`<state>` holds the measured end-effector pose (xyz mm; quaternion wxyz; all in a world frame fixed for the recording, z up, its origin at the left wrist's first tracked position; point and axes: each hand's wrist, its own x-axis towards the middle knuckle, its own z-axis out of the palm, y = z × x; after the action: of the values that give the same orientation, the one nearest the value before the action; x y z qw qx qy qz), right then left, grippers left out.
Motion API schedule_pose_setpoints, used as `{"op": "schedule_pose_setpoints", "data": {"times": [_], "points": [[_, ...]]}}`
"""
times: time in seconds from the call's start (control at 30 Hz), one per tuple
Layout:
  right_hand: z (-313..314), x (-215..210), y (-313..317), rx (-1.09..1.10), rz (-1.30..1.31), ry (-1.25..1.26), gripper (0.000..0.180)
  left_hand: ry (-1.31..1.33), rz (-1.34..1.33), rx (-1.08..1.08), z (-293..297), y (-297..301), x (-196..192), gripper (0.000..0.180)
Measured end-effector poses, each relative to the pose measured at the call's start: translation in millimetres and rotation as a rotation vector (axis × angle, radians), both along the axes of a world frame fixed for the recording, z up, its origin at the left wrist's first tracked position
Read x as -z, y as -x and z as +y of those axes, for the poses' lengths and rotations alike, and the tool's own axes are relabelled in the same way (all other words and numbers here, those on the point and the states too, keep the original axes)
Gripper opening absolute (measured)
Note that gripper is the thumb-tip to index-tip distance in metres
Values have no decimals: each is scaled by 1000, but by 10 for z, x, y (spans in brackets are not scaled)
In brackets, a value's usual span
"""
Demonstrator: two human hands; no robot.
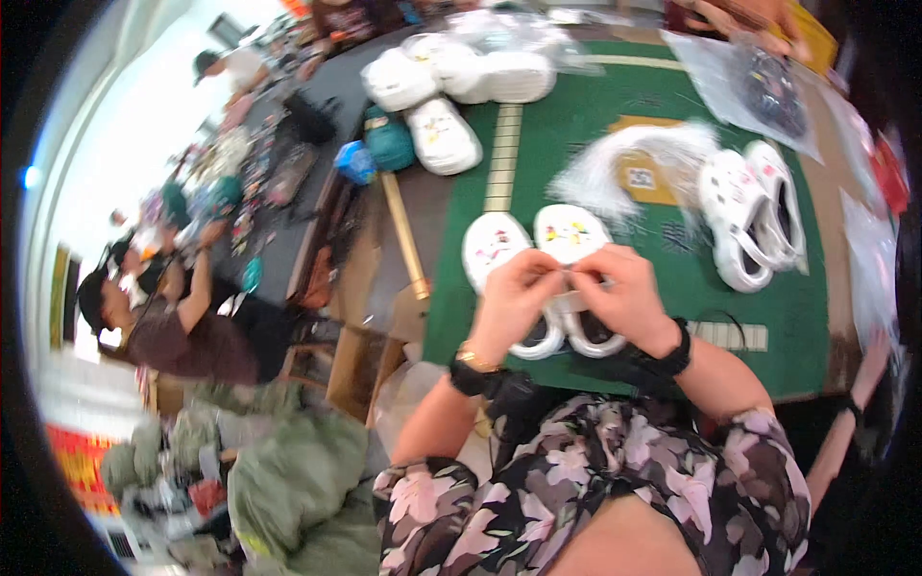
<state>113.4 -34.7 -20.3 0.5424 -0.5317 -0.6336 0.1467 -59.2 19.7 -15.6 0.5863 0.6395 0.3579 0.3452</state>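
A pair of white clogs stands side by side on the green table mat [461, 326], toes pointing away from me. Coloured charms sit on the toe of the left clog [492, 240] and of the right clog [573, 230]. Over the pair, my left hand [514, 300] and my right hand [626, 296] meet with thumbs and fingers pinched together. Whatever is between the fingertips is too small and blurred to name. Beyond my right hand lies a bunch of thin, clear-white plastic strands [588, 178], partly over a tan card [656, 182].
Another pair of white clogs [738, 216] rests at the right. Several more white clogs [444, 136] are piled at the far left beside clear plastic bags. Also present are a dark bundle in a clear bag [768, 91], a wooden stick [403, 235] and a person [192, 331] at the left.
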Motion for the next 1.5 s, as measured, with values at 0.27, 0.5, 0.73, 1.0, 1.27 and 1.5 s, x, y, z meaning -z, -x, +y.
{"op": "schedule_pose_setpoints", "data": {"times": [0.27,0.5,0.73,1.0,1.27,1.5], "points": [[-68,109,-86,-13,36,134,4,-128,50,-20,-66,-161,33,13],[-64,109,-100,-44,-17,109,5,-236,70,-26,-82,-157,44,10],[-43,106,-196,-69,56,200,5,-553,102,-50,-38,-158,-6,7],[-52,121,-208,-145,167,295,5,-820,114,-91,-32,-204,68,11],[4,144,-263,-200,239,361,3,-850,108,-115,-45,-218,78,10],[39,225,-364,-281,318,471,5,-981,179,-110,-69,-212,31,10]]}}
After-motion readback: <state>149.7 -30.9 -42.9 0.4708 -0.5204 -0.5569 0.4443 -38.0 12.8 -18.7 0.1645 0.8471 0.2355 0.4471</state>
